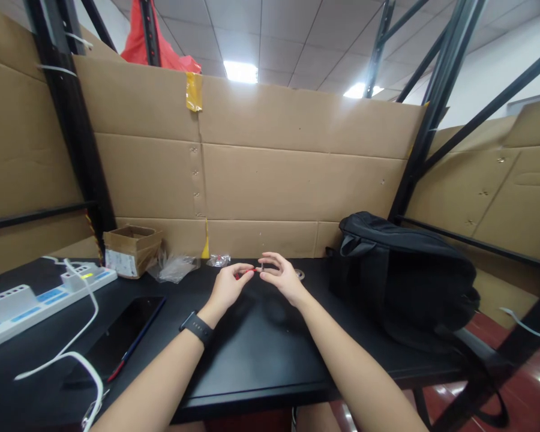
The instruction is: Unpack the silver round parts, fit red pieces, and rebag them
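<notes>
the small red-and-metal piece between my fingertips is too tiny to make out; i see a red sliver and a thin grey pin standing up from it, nothing more. my own fingers cover most of it. a small round metal thing peeks out behind my right hand, half hidden. the crumpled clear plastic bags near the wall blur into each other, and a smaller clear packet lies just beside them.

the black tabletop is bare between my forearms up to its near edge. on my left lie a dark flat tablet with a red-tipped pen along its edge, a white power strip cut off by the frame, and a white cable looping over them. a small open cardboard box stands by the brown cardboard wall. on my right a black backpack fills the table to its far edge, well apart from my hands.

my left hand, a black watch on its wrist, pinches the red end between thumb and forefinger, the other fingers curled in. my right hand meets it, thumb and forefinger closed on the pin end, the rest loosely spread. both hands hover just above the table, near its back.
</notes>
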Tool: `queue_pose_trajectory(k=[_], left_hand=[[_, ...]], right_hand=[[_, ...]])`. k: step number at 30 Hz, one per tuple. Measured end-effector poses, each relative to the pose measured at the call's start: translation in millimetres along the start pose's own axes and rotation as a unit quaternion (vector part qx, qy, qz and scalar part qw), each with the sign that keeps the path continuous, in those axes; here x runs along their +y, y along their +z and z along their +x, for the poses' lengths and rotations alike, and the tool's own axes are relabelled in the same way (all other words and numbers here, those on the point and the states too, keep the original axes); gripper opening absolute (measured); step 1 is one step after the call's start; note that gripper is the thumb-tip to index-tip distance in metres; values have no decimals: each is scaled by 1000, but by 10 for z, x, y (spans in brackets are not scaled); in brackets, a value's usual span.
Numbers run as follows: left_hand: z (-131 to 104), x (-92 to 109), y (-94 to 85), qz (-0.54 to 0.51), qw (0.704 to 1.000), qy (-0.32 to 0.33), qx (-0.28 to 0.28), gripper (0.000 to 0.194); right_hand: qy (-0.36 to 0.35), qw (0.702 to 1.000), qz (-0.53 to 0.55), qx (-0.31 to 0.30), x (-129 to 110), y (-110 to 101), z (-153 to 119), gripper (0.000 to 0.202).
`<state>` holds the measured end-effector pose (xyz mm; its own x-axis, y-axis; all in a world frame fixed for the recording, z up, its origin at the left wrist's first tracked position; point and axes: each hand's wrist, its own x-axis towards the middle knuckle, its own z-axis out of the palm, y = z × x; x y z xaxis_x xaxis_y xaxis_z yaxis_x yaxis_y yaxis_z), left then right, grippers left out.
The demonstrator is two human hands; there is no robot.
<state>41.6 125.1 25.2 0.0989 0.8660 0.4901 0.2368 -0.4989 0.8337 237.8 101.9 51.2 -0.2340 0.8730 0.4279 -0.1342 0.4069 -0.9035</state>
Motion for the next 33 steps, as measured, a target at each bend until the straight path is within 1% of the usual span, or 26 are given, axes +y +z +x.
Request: queue_pose_trajectory(k=[3,6,10,13,18,23,27,33], left_hand=[[0,9,25,11,1000,7,-8,30],[-13,42,59,-20,1000,4,-20,31],[-37,78,90,-102,994,-23,-38,34],[-39,70,87,-128,990,-44,-27,38],[-26,27,65,-114,991,-57,-36,39],[-29,53,73,-92,995,-32,-35,34],[-36,74,78,-85,996,-26,-31,39],[-37,41,66,-64,997,-35,-30,42]], right_hand=[[16,1000,-2,14,7,46,-13,62],[28,1000,-3,12,38,92,-9,57],[6,1000,-18,13,91,145,3,57],[-14,998,-52,16,120,149,14,58],[-28,996,-88,13,134,119,23,57],[-34,995,-92,15,118,126,22,57],[-35,995,-92,13,109,132,23,56],[-25,997,-79,11,102,130,19,57]])
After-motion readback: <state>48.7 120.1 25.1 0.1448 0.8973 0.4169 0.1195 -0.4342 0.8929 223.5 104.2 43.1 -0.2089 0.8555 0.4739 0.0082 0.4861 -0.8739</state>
